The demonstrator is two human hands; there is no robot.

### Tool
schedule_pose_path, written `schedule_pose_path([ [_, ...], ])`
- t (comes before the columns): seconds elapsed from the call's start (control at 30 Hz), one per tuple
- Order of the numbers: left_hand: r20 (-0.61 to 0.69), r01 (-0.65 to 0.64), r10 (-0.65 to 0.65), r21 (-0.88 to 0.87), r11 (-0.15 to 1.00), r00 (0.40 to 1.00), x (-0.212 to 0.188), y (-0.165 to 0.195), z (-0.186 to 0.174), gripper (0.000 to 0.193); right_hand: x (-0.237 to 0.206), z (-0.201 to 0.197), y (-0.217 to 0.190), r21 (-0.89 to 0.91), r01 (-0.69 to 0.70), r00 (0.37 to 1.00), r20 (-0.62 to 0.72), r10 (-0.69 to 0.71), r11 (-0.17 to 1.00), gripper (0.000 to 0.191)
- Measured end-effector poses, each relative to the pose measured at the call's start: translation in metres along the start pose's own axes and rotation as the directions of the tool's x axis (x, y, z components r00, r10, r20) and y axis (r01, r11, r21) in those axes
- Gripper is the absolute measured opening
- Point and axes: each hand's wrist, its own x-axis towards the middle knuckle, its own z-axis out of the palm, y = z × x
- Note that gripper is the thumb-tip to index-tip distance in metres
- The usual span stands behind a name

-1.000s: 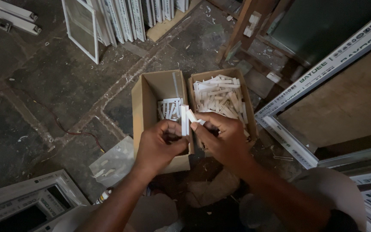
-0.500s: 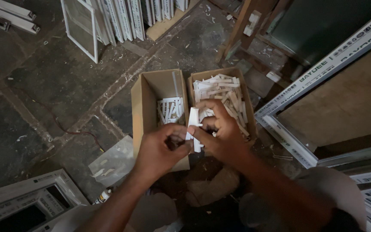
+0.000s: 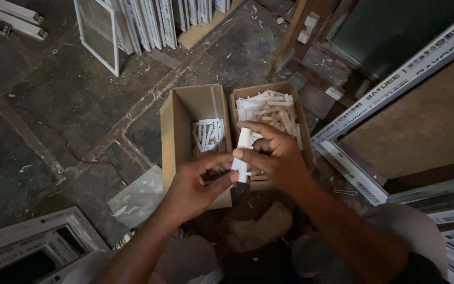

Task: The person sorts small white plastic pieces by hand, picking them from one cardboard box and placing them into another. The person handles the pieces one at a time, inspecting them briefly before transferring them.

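At the far left of the floor [image 3: 53, 121], a white window frame [image 3: 32, 247] lies by the near left corner, and more white frames [image 3: 132, 26] lean upright along the far edge. Toward the middle stand two open cardboard boxes touching side by side: the left box [image 3: 177, 126] holds a small heap of white plastic pieces at its far end, while the right box [image 3: 295, 105] is filled much fuller with the same kind of pieces. The left hand [image 3: 193, 186] sits over the near end of the left box, its fingers [image 3: 216, 160] curled loosely, thumb and fingertips just at the lower end of a short white plastic strip [image 3: 243, 152]. The right hand [image 3: 274, 155] pinches that strip upright between thumb and forefinger, above the seam where the two boxes meet. A second ago the strip was held lower, between both hands over the left box; it has since been raised slightly and turned, and the right hand now carries most of the grip while the left has eased to a light touch. I judge the piece is being passed or checked between hands. At the right, large white frames [image 3: 395, 89] lean along the floor's right edge.
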Motion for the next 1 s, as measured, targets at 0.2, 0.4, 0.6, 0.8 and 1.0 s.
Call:
schedule_pose_path([
  [0.2,0.042,0.071,-0.065,-0.169,0.983,0.997,0.002,-0.001,0.003,0.039,0.001,0.001,-0.002,0.074,0.053,0.996,-0.079,-0.047,0.996,0.05],
  [0.4,0.024,-0.024,0.031,-0.231,0.973,0.999,0.0,-0.004,0.011,0.047,0.003,0.005,0.002,0.12,0.083,0.978,-0.2,-0.058,0.989,0.048],
  [0.6,-0.067,0.163,-0.189,-0.279,0.946,0.98,0.001,-0.015,0.018,0.042,-0.002,0.008,0.007,0.166,0.129,0.962,-0.259,-0.083,0.978,0.044],
  [0.8,-0.139,0.102,-0.159,-0.347,0.932,0.977,0.003,-0.02,-0.006,0.035,0.013,-0.008,0.012,0.27,0.019,0.983,-0.182,0.031,0.963,0.034],
  [1.0,-0.108,0.133,-0.191,-0.402,0.906,0.976,0.002,-0.022,-0.008,0.034,0.009,-0.001,0.02,0.285,0.14,0.973,-0.216,-0.079,0.948,0.031],
])
